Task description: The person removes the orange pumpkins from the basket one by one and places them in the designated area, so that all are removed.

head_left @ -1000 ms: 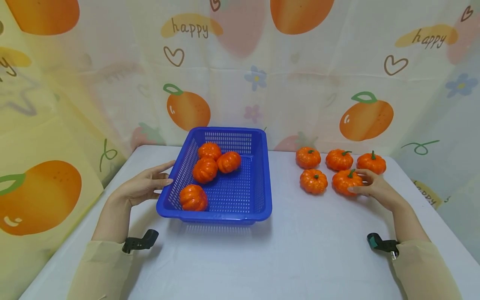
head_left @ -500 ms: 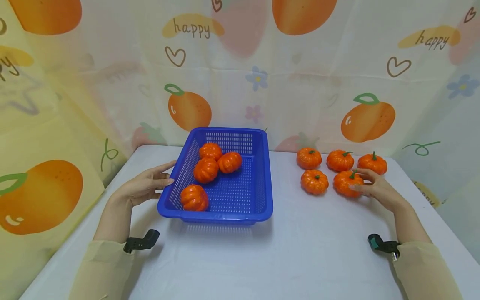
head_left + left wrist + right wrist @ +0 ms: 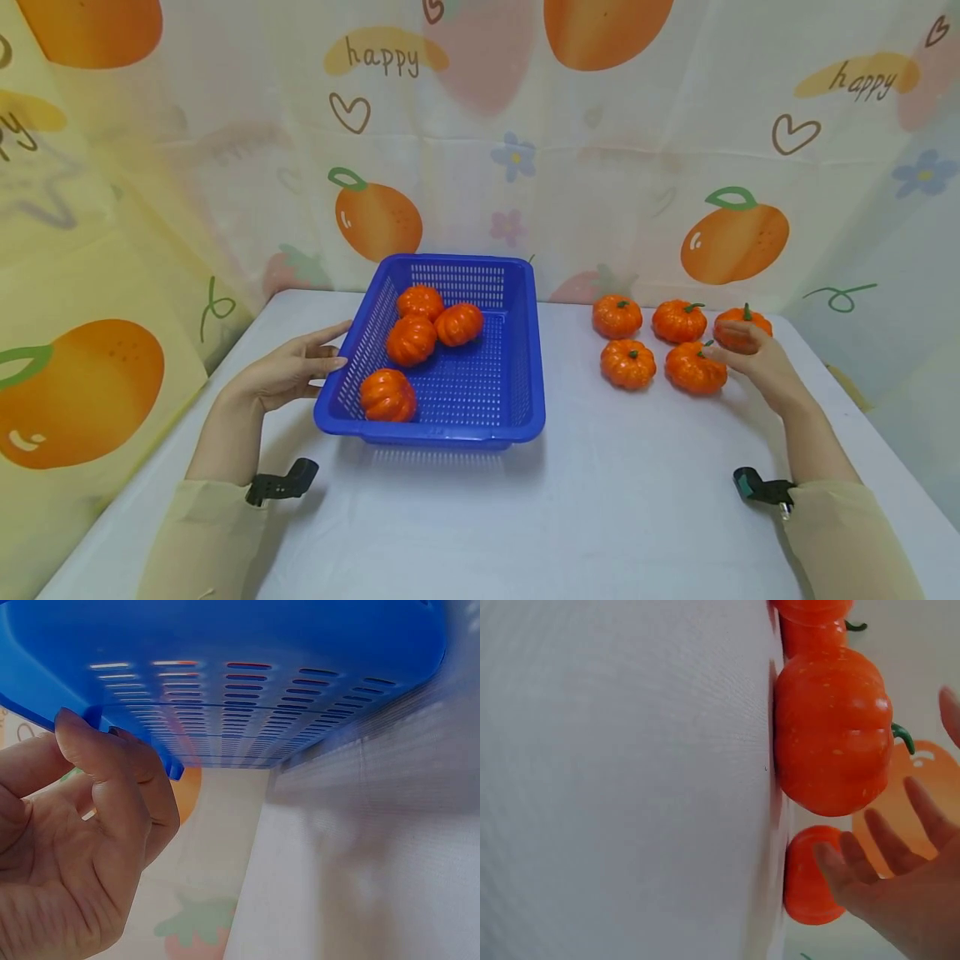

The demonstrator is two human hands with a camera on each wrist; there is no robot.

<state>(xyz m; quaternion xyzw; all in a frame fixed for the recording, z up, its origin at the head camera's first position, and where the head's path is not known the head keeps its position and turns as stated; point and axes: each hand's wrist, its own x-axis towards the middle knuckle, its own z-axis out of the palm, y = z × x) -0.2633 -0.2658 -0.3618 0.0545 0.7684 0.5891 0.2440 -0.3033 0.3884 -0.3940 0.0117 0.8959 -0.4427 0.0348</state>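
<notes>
My left hand (image 3: 292, 367) holds the left rim of a blue plastic basket (image 3: 528, 375); in the left wrist view its curled fingers (image 3: 112, 780) meet the rim beside the slotted wall. Several small orange pumpkins lie in the basket, one of them (image 3: 387, 396) apart from the others near the front left corner. On the right, my right hand (image 3: 757, 358) hovers by the front right pumpkin (image 3: 693, 371) and partly covers the back right pumpkin (image 3: 759, 325). The right wrist view shows its fingers spread, apart from the large-looking pumpkin (image 3: 832, 735), with nothing held.
More green-stemmed pumpkins stand in two rows on the white table (image 3: 600, 500): a front left one (image 3: 627, 364), a back left one (image 3: 617, 317) and a back middle one (image 3: 678, 322). A printed cloth (image 3: 600, 192) hangs behind the table.
The right hand has come off the front right pumpkin, lifting and shifting slightly right and back. That pumpkin stays in its place. The left hand and the basket look unmoved.
</notes>
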